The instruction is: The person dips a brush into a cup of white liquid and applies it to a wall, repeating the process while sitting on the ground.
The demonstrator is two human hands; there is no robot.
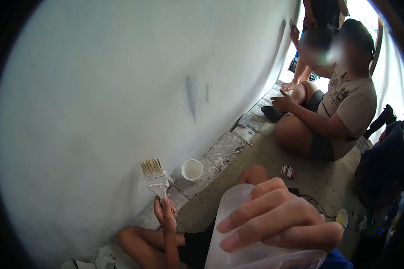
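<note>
Plastic tub (233,199) nearest lens, right hand (278,222) wrapped round its side. Left hand (165,214) grips paintbrush (155,177), bristles up, by wall (98,112). Risk: one-handed tub may slip or tip; wet bristles may drip onto fingers.

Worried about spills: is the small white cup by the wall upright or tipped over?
Upright. The white cup stands on the stone ledge, its round open mouth facing up. What it holds, I cannot tell.
</note>
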